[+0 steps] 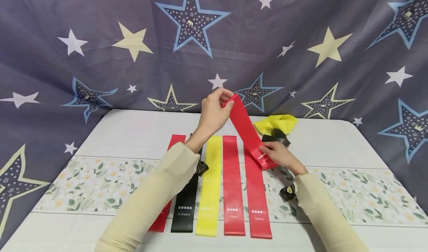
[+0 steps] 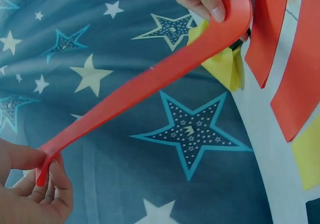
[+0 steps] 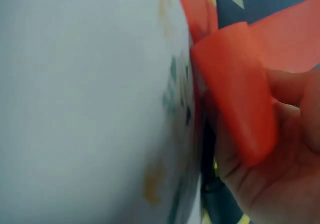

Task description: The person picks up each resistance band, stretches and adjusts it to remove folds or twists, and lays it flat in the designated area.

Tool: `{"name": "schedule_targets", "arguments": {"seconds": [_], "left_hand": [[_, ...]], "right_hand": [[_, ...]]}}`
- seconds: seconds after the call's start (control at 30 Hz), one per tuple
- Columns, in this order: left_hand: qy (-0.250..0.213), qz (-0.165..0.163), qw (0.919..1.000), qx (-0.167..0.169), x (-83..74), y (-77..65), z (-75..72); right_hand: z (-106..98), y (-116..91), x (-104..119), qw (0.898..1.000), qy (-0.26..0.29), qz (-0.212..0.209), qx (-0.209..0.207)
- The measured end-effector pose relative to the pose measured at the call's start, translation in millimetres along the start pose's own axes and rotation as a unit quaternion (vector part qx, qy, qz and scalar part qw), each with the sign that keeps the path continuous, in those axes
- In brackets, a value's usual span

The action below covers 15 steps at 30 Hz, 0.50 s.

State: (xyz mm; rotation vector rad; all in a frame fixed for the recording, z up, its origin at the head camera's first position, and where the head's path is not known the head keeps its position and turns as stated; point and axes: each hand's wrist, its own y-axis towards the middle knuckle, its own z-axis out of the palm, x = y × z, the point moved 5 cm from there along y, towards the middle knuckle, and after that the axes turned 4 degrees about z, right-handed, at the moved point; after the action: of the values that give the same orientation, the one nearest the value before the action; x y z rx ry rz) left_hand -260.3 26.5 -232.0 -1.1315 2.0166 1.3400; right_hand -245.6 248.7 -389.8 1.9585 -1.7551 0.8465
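A red resistance band (image 1: 245, 127) is stretched out aslant above the table between both hands. My left hand (image 1: 215, 109) pinches its upper end between thumb and fingers, as the left wrist view shows with the red band (image 2: 135, 87). Lower down, my right hand (image 1: 281, 155) grips the band near its printed dots; in the right wrist view the band's end loops over beside the right hand (image 3: 285, 149). Below lie flat bands in a row: a red one (image 1: 259, 207), another red one (image 1: 234, 192), a yellow one (image 1: 210, 185), a black one (image 1: 184, 207) and a red one (image 1: 160, 222), partly behind the left sleeve.
A crumpled yellow band (image 1: 277, 124) and a black band (image 1: 277, 137) lie in a heap behind the right hand. The white table (image 1: 337, 144) carries a floral strip (image 1: 361, 196) across its middle. A star-patterned curtain (image 1: 234, 59) hangs directly behind the table.
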Motion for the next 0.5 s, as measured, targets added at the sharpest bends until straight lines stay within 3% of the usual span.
{"name": "schedule_targets", "arguments": {"seconds": [0.23,0.5], "left_hand": [[-0.006,-0.01,0.9996,0.025,2.2,-1.4,10.4],[-0.003,-0.015,0.9993,0.035,4.4,-6.3,14.9]], "right_hand": [[-9,2,6,0.994,-0.097,-0.047,0.014],[-4,10,8,0.992,-0.101,-0.064,0.038]]}}
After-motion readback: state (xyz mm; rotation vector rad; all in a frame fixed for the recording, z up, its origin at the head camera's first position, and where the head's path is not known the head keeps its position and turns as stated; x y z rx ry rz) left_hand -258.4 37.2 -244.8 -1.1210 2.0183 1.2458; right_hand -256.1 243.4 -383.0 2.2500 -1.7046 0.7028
